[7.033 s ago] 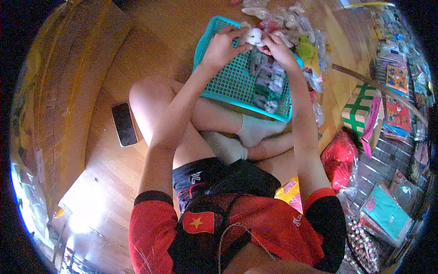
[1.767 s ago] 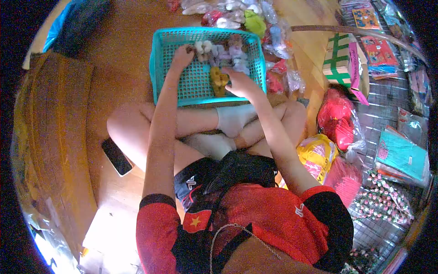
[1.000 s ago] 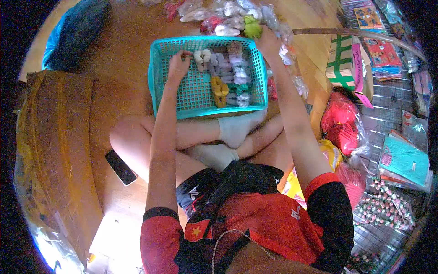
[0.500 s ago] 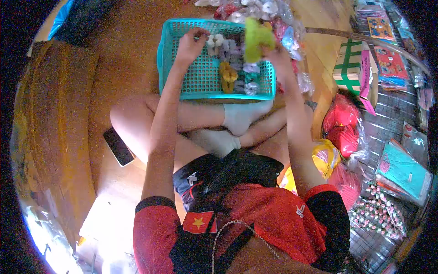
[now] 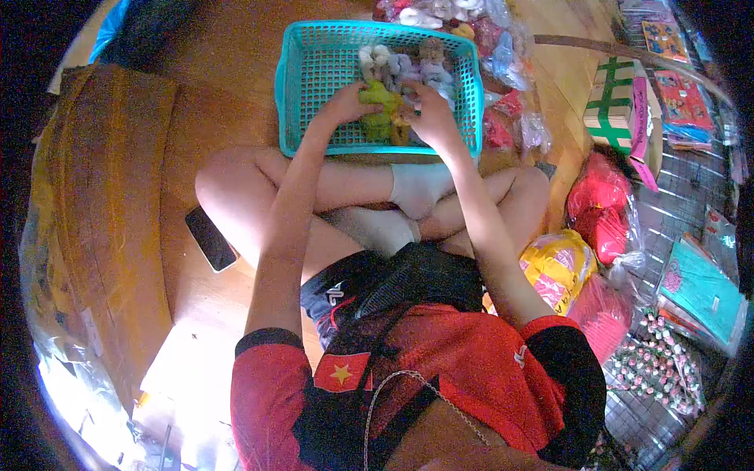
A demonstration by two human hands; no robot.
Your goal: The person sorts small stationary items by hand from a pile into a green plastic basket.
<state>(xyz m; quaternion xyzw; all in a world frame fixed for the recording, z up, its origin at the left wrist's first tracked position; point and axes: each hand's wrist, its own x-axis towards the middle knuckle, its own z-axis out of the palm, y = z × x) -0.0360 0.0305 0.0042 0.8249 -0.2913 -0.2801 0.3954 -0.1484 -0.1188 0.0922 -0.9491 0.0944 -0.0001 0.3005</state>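
Note:
A turquoise plastic basket (image 5: 286,94) stands in front of my crossed legs. Inside it, soft fuzzy bundles that look like hair scrunchies lie toward the middle and right: white ones (image 5: 369,59), grey-lilac ones (image 5: 434,74) and others partly hidden. My left hand (image 5: 343,108) is closed on the left side of a yellow-green scrunchie bundle (image 5: 380,102), low in the basket. My right hand (image 5: 431,116) reaches in from the other side, its bent fingers at the bundle's right edge; whether they grip it is hard to see.
Clear plastic bags of fuzzy items (image 5: 503,59) lie beyond and right of the basket. A taped box (image 5: 611,102), red bags (image 5: 598,204) and a yellow bag (image 5: 558,267) are at my right. A phone (image 5: 210,239) lies by my left knee, near brown cardboard (image 5: 118,220).
The yellow-green bundle has come down from above the basket's right side to its middle. My right hand moved left with it, and my left hand moved from the white scrunchies to the bundle.

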